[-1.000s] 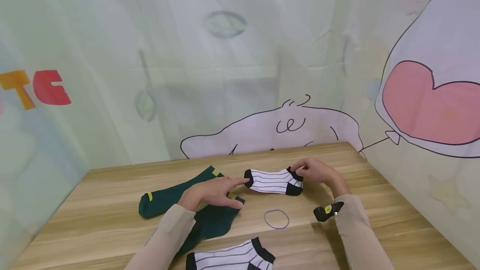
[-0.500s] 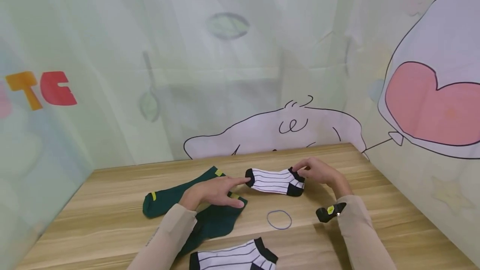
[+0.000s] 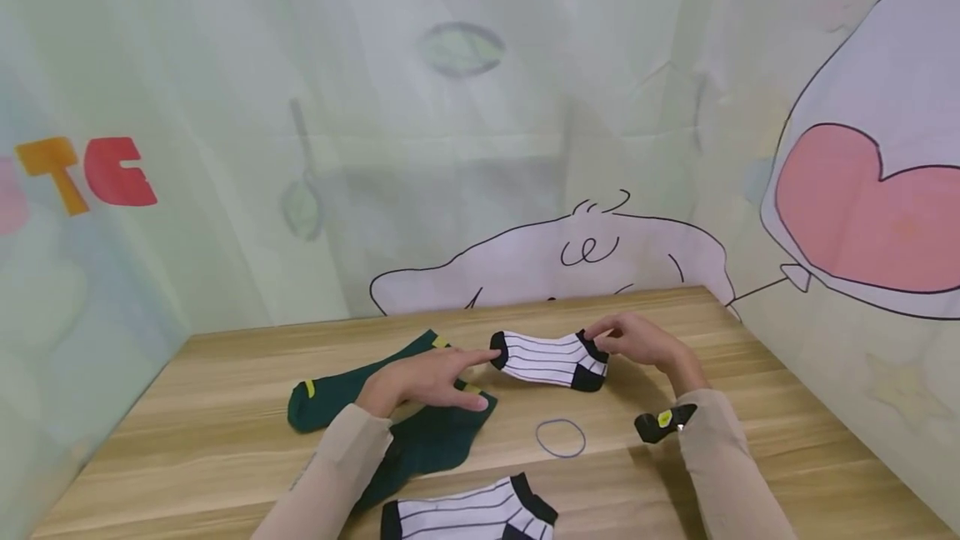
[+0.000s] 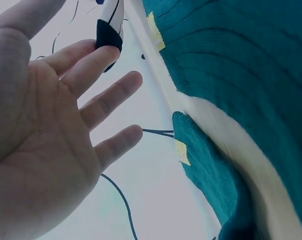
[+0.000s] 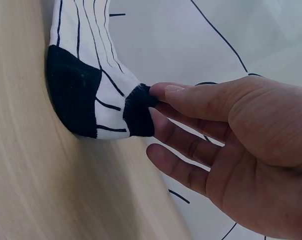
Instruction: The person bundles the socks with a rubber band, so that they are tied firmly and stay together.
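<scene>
A white ankle sock (image 3: 542,359) with black stripes, toe, heel and cuff stretches between my two hands near the table's back. My right hand (image 3: 641,342) pinches its black cuff (image 5: 140,112) between thumb and fingers. At the other end, my left hand (image 3: 427,377) has its fingers spread and fairly straight, with the index and middle fingertips at the black toe (image 4: 109,40). Beneath and beside that hand lie two dark green socks with yellow patches, one farther back (image 3: 341,398) and one nearer (image 3: 431,440), partly hidden by my left arm.
Another striped ankle sock (image 3: 457,517) lies at the front, cut off by the view's lower edge. A thin blue ring (image 3: 537,437) shows on the wooden table (image 3: 600,490). Behind the table hangs a printed cloth (image 3: 450,148). A black device (image 3: 656,425) sits at my right wrist.
The head view has shifted slightly. The toe end of the striped sock and my left fingers have risen a little; my right hand keeps its pinch on the cuff.
</scene>
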`<state>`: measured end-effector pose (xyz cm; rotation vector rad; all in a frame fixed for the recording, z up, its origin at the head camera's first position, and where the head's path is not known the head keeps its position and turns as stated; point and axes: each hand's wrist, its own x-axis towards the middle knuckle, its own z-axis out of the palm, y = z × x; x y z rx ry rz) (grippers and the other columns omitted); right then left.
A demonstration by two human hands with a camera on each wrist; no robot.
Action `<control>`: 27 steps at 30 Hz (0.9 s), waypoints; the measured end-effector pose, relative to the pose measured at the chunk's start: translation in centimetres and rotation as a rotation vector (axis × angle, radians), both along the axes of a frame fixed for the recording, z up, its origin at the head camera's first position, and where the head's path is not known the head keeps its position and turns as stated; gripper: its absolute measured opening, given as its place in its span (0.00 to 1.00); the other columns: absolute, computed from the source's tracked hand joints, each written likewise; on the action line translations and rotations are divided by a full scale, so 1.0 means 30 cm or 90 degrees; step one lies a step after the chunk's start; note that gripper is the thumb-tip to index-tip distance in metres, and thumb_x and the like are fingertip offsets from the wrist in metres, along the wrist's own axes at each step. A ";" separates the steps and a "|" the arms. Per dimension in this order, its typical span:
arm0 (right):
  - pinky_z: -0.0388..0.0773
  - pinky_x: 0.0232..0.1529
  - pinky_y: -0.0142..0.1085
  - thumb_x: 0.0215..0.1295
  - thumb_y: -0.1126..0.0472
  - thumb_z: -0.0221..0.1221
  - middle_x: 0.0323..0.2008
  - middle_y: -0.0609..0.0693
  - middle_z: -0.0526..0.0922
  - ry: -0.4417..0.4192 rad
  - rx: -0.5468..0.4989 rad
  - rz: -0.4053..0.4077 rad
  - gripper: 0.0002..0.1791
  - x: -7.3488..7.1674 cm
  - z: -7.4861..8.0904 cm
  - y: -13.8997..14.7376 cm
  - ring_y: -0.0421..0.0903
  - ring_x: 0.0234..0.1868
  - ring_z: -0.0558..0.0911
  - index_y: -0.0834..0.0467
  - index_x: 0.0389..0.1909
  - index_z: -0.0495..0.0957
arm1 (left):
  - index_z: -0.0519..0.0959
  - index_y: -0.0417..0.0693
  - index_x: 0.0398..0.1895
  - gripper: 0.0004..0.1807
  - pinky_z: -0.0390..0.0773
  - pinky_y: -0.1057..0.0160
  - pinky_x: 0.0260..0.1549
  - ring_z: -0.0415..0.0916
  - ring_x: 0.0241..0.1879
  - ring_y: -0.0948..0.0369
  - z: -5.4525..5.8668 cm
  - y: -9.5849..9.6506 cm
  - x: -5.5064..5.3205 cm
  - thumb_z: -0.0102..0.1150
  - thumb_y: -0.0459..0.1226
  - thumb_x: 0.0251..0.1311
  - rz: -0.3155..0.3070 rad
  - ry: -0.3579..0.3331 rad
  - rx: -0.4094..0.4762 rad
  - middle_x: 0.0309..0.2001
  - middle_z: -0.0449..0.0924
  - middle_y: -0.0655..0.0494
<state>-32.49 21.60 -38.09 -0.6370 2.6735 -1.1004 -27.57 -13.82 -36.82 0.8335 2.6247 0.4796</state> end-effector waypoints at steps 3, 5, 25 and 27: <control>0.75 0.54 0.50 0.72 0.65 0.57 0.54 0.60 0.81 -0.003 -0.007 -0.001 0.14 0.001 0.005 0.002 0.53 0.53 0.78 0.63 0.54 0.82 | 0.59 0.61 0.78 0.41 0.57 0.40 0.68 0.56 0.74 0.49 0.007 0.000 0.001 0.62 0.55 0.64 -0.002 0.000 0.003 0.76 0.58 0.55; 0.75 0.55 0.52 0.72 0.64 0.57 0.54 0.60 0.81 -0.001 -0.010 0.005 0.14 0.002 0.010 0.001 0.53 0.54 0.78 0.63 0.54 0.82 | 0.58 0.61 0.78 0.41 0.57 0.40 0.68 0.56 0.74 0.48 0.009 -0.002 0.001 0.62 0.54 0.64 -0.003 0.003 0.003 0.76 0.58 0.54; 0.75 0.56 0.51 0.70 0.61 0.61 0.53 0.57 0.83 0.019 -0.019 0.036 0.14 0.015 0.036 -0.030 0.51 0.53 0.80 0.62 0.52 0.83 | 0.59 0.60 0.78 0.42 0.61 0.41 0.67 0.60 0.72 0.49 0.031 -0.031 0.028 0.63 0.55 0.63 0.009 0.016 0.005 0.75 0.60 0.53; 0.75 0.56 0.51 0.70 0.61 0.61 0.53 0.58 0.82 0.019 -0.022 0.042 0.14 0.015 0.036 -0.030 0.51 0.53 0.80 0.62 0.52 0.82 | 0.59 0.60 0.78 0.42 0.60 0.41 0.67 0.59 0.73 0.50 0.031 -0.037 0.036 0.63 0.54 0.63 0.006 0.010 0.015 0.75 0.60 0.54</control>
